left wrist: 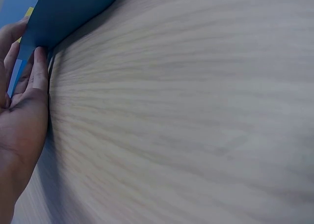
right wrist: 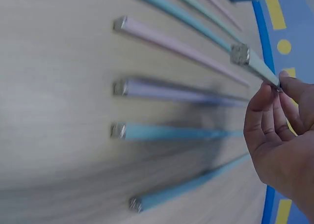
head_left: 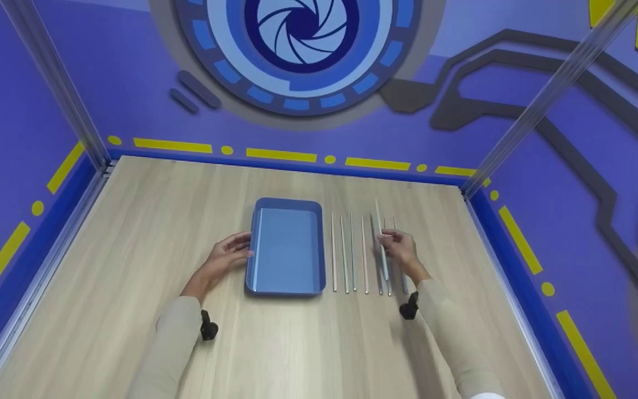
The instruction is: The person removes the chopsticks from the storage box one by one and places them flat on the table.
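Observation:
My right hand pinches a pale chopstick between thumb and fingertips, and holds it above the table with its silvery end tilted down. Below and beside it, several chopsticks lie roughly parallel, among them a pink chopstick, a lilac chopstick and a blue chopstick. Left of the row sits a blue rectangular tray with nothing visible inside. My left hand touches the tray's left side with its fingers fairly straight; in the left wrist view, fingers rest along the outer wall.
Everything stands on a light wooden table. Blue-purple panels with a yellow dashed pattern enclose the back and sides. Metal posts rise at the back corners. A black wrist mount hangs beside the right sleeve.

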{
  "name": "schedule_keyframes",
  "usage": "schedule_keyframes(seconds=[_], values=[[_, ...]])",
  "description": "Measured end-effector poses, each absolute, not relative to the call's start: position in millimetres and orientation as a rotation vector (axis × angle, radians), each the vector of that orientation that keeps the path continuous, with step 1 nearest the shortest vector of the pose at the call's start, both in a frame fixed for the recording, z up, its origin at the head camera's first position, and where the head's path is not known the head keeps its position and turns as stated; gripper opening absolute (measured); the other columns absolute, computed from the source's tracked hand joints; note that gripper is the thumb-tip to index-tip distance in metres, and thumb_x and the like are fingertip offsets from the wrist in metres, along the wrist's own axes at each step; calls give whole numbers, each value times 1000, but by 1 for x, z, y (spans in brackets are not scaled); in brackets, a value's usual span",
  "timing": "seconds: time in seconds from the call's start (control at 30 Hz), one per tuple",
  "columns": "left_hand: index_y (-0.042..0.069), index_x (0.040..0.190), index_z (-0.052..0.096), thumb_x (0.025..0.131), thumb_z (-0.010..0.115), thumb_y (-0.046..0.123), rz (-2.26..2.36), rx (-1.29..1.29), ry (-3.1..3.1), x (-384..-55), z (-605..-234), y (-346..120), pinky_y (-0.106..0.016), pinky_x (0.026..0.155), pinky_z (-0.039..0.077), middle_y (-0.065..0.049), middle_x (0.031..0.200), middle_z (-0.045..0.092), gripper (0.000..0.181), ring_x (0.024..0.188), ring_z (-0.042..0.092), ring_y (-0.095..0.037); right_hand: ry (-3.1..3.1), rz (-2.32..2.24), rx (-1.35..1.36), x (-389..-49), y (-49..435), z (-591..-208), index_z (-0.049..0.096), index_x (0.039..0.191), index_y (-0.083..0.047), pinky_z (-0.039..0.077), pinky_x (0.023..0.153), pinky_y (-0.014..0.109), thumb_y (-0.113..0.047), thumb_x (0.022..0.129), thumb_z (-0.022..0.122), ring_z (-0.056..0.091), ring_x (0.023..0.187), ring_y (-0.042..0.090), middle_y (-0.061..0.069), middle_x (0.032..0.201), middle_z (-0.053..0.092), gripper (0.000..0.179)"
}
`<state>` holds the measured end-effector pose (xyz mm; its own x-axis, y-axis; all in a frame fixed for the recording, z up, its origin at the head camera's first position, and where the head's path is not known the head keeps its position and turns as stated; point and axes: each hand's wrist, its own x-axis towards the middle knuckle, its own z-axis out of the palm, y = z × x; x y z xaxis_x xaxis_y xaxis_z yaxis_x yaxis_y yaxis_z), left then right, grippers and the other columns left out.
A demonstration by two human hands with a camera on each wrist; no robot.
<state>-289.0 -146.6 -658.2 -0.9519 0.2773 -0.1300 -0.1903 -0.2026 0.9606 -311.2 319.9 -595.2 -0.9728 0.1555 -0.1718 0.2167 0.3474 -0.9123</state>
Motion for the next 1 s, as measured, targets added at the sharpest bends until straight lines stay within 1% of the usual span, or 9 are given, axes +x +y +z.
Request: schedule_keyframes(seconds=[0.13,0.27,0.37,0.5,0.63,0.73,0.87,1.0], values=[[-4,152,41,94,69,-2,2243,93,1758,-288,-655,-148,-24,102,55,-29,155,43,65,133,55,-21,2565,-1695,403,-311,334,-600,63,130,2,57,67,18,-16,99,66,70,85,18,13,102,71,36],[-3,152,42,94,68,-4,2253,64,1751,-287,-655,-149,-24,102,55,-28,154,45,64,130,57,-17,2603,-1705,406,-308,348,-605,63,131,4,56,68,18,-14,99,66,70,88,23,18,104,71,36],[-2,151,44,93,68,-5,2262,44,1733,-287,-656,-148,-25,102,56,-26,153,47,62,131,57,-20,2653,-1720,420,-303,360,-611,64,128,5,55,67,16,-13,99,67,70,87,22,19,102,72,35],[-3,151,42,94,68,-4,2252,66,1730,-287,-656,-145,-26,103,55,-28,154,45,63,134,55,-23,2703,-1706,466,-295,378,-622,65,127,4,54,63,15,-14,99,67,70,82,18,19,101,72,33],[-3,151,43,94,68,-4,2242,68,1749,-287,-656,-143,-24,101,56,-27,153,46,62,131,56,-20,2778,-1623,458,-289,391,-634,66,127,3,52,62,14,-15,99,67,67,81,14,19,104,73,33],[-4,151,42,94,67,-3,2232,97,1778,-286,-655,-144,-22,100,56,-28,154,44,63,132,55,-20,2862,-1555,429,-286,397,-641,68,125,2,51,64,12,-16,99,68,67,84,14,22,107,74,32],[-4,151,42,94,68,-3,2227,88,1790,-286,-654,-144,-22,101,55,-28,154,45,62,134,54,-22,2971,-1467,417,-285,398,-648,71,122,1,47,67,10,-17,98,70,66,87,15,21,108,74,30],[-4,151,42,94,69,-1,2213,79,1805,-287,-655,-143,-23,101,55,-28,153,45,62,137,52,-27,3029,-1420,429,-284,397,-653,73,120,1,46,69,10,-17,96,71,65,88,17,21,107,75,30]])
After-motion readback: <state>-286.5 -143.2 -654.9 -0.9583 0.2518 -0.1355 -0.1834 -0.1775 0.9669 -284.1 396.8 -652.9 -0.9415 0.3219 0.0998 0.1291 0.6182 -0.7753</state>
